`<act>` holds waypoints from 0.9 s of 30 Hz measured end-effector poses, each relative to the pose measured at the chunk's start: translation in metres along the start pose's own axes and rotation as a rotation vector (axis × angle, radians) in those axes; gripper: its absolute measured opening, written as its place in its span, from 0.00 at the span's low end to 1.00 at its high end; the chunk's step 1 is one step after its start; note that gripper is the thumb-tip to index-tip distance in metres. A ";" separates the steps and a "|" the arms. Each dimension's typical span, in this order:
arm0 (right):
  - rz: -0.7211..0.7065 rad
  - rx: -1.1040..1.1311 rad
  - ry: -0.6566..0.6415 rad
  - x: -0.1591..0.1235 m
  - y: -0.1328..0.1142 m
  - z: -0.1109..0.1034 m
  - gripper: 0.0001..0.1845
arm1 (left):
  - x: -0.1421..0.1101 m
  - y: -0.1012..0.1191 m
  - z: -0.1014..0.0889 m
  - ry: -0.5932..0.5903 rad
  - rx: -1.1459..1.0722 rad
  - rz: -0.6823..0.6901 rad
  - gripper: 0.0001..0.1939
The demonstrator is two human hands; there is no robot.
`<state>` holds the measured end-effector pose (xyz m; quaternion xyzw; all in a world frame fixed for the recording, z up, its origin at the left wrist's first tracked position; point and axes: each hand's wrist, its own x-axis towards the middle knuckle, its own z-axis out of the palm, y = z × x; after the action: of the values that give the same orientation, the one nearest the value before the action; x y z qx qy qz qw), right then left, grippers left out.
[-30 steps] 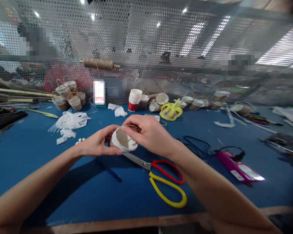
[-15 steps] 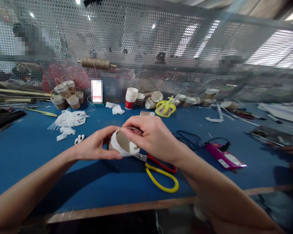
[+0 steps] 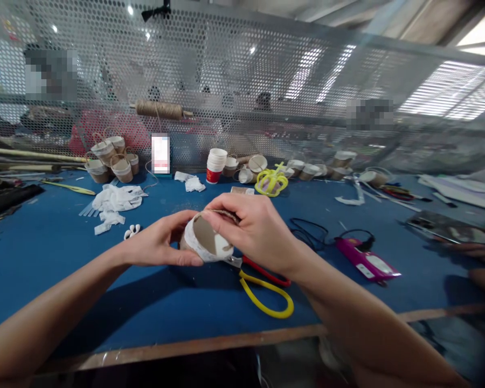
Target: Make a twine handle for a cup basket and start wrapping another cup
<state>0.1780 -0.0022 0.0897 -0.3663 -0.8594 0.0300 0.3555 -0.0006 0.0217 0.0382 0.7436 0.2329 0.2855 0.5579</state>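
My left hand (image 3: 161, 240) is wrapped round the side of a small cup-shaped basket (image 3: 205, 237), thumb at its front. It is tilted with its mouth toward me. A white lace band runs round its rim and the outside looks brown; the inside is greyish with a white patch. At the far rim my right hand (image 3: 253, 223) pinches a brown twine cord, fingers closed and partly inside the mouth. The cord's far end is hidden behind the fingers. Under the basket and right hand lie scissors (image 3: 281, 314) with one yellow and one red handle.
Small lace-trimmed baskets (image 3: 122, 170) stand back left; a stack of paper cups (image 3: 217, 161) is at centre back. White lace (image 3: 119, 198) lies left. A purple packet (image 3: 367, 260) and dark cable lie right. Another person's hand (image 3: 471, 252) is by a phone-like object (image 3: 448, 226).
The view has shifted slightly, so things on the right sit further left. My hands keep the same hold on the basket and cord. More of the other person's hand shows at the right.
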 end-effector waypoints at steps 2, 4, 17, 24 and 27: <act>0.008 -0.003 0.001 0.001 0.000 0.000 0.07 | 0.000 0.000 -0.001 -0.011 -0.014 0.006 0.28; 0.003 -0.008 -0.017 0.002 -0.001 -0.004 0.06 | 0.000 -0.001 -0.003 -0.031 -0.043 0.006 0.27; 0.302 0.530 -0.345 0.003 0.017 -0.013 0.12 | -0.007 -0.020 0.004 -0.259 -0.706 0.079 0.26; 0.399 0.491 -0.461 0.001 0.009 -0.010 0.08 | -0.013 -0.026 0.022 -0.240 -0.858 0.059 0.24; 0.407 0.470 -0.459 -0.001 0.007 -0.009 0.06 | -0.014 -0.027 0.026 -0.222 -0.859 0.050 0.23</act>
<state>0.1879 0.0005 0.0938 -0.4216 -0.7961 0.3771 0.2151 0.0064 0.0016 0.0040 0.4760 0.0139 0.2883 0.8307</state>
